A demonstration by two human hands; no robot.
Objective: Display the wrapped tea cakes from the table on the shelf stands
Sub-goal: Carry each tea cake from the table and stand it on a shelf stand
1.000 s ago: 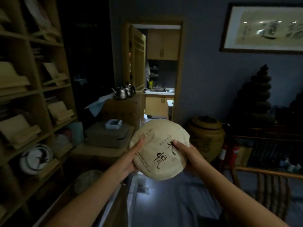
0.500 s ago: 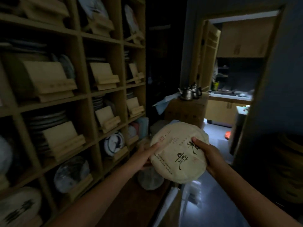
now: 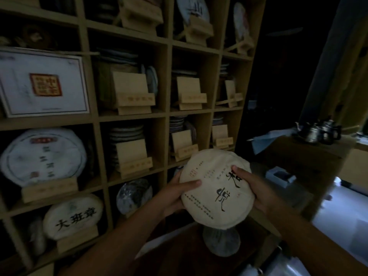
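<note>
A round tea cake in cream paper with black brush characters (image 3: 211, 188) is held face up in front of the wooden shelf (image 3: 167, 114). My left hand (image 3: 175, 193) grips its left rim, thumb on top. My right hand (image 3: 253, 188) grips the right rim, thumb over the print. Bare wooden stands sit in nearby cubbies, one (image 3: 135, 158) left of the cake and another (image 3: 184, 146) just above it. A further wrapped cake (image 3: 221, 242) lies on the dark table below my hands.
Wrapped cakes stand on stands at the lower left (image 3: 42, 156) (image 3: 72, 216) (image 3: 134, 195). A white framed box (image 3: 42, 82) fills an upper left cubby. Two metal teapots (image 3: 318, 131) sit on a cardboard box at the right, beside a dark doorway.
The view has swung left from the room toward the shelf. Both hands have kept hold of the cake and brought it closer to the cubbies.
</note>
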